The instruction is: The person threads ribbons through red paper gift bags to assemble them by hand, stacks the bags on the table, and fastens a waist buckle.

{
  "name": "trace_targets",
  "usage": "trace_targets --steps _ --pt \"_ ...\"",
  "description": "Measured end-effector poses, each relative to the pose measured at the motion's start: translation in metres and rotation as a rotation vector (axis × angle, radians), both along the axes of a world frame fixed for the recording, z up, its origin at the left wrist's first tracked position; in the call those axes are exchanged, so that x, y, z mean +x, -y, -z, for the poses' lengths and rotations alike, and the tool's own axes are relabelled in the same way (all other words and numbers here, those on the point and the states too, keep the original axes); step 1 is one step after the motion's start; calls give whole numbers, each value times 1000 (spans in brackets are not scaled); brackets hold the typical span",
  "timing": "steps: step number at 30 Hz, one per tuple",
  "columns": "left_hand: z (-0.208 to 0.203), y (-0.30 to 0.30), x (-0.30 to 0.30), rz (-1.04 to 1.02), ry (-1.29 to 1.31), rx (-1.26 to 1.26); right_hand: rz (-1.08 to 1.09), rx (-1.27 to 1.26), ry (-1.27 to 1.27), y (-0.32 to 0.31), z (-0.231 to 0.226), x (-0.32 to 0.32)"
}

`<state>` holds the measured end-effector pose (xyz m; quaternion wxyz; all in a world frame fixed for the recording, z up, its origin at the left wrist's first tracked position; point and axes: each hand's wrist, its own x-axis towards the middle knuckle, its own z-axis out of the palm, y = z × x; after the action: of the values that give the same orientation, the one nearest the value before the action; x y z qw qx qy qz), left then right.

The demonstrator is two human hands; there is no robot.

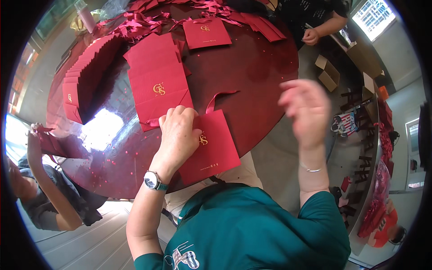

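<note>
Bag (218, 146) in hand, red, flat across the near edge of the dark red round table (256, 81); upper left corner caught between thumb and curled fingers of left hand (180, 132). Right hand (310, 110) raised off to the side, motion-blurred, fingers loosely half-curled, with no object visible in them. Progress: ribbon (216, 100) at bag's top edge, one end loose, so apparently only partly finished. Just beyond, overlapping pile of flat bags (157, 74); farther left, long fanned row (87, 72). Plenty left, judging by heap of loose ribbons (135, 24) at far side. Containers: bags seemingly all flat, no contents showing; open cardboard box (327, 74) past the table, inside unclear; bottle (85, 18) with pinkish contents
</note>
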<state>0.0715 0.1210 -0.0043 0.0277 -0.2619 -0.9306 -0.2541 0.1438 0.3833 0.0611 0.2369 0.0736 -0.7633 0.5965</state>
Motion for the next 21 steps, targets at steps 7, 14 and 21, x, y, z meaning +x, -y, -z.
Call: trace_targets --steps 7,14,21 --pt "-10 18 -11 -90 303 354 -15 532 -31 89 69 -36" --pt "1 33 -15 -134 473 604 28 691 -177 113 69 -59" --pt "10 34 -16 -147 404 643 11 808 -186 121 65 -69"
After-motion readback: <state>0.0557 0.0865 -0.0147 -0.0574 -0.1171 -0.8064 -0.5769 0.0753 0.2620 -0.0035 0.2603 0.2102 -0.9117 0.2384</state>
